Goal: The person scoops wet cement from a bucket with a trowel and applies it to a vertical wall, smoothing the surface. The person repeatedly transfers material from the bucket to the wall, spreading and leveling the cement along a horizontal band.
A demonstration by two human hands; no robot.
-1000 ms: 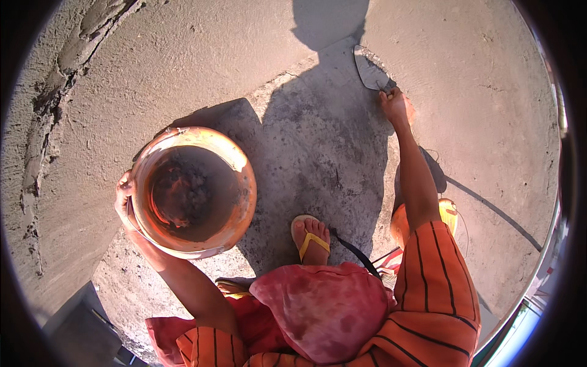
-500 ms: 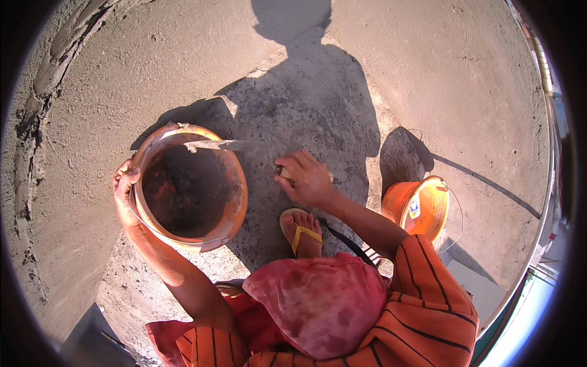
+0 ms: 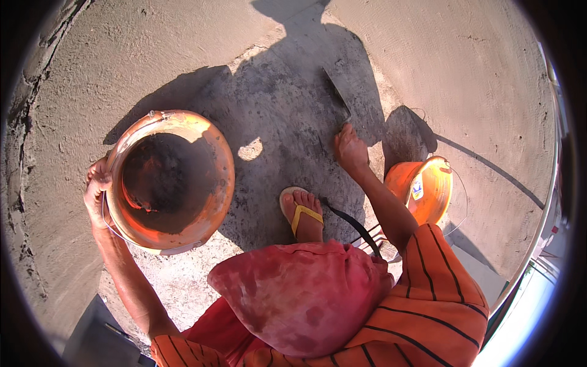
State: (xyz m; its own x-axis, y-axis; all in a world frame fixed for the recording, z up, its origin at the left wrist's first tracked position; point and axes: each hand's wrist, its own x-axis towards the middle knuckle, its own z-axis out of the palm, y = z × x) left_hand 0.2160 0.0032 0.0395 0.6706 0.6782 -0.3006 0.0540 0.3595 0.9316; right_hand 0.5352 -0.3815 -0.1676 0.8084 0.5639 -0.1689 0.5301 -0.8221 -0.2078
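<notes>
My left hand (image 3: 98, 186) is closed on the left rim of a large orange bucket (image 3: 221, 162) smeared with grey. Its mouth tilts toward me, and dark, shadowed remains of mortar (image 3: 162, 168) lie inside. Against that side of the bucket hangs its thin wire handle. Away to the right, my right hand (image 3: 353, 150) is wrapped round the handle of a trowel, which the fingers mostly hide. The dark trowel blade (image 3: 335, 95) points up and away from the hand, over the shadowed concrete, apart from the bucket.
A smaller orange bucket (image 3: 441, 189) with a wire handle sits to the right, beside my forearm. My foot in a yellow-strapped sandal (image 3: 302, 214) stands between the buckets. Rough plastered surfaces (image 3: 465, 73) rise at both sides, and a black strap (image 3: 351, 223) lies near my knee.
The trowel has left the bucket's mouth and swung right, its blade now pointing away from me. The big bucket has shifted left and tilted further toward me, my left hand moving with it.
</notes>
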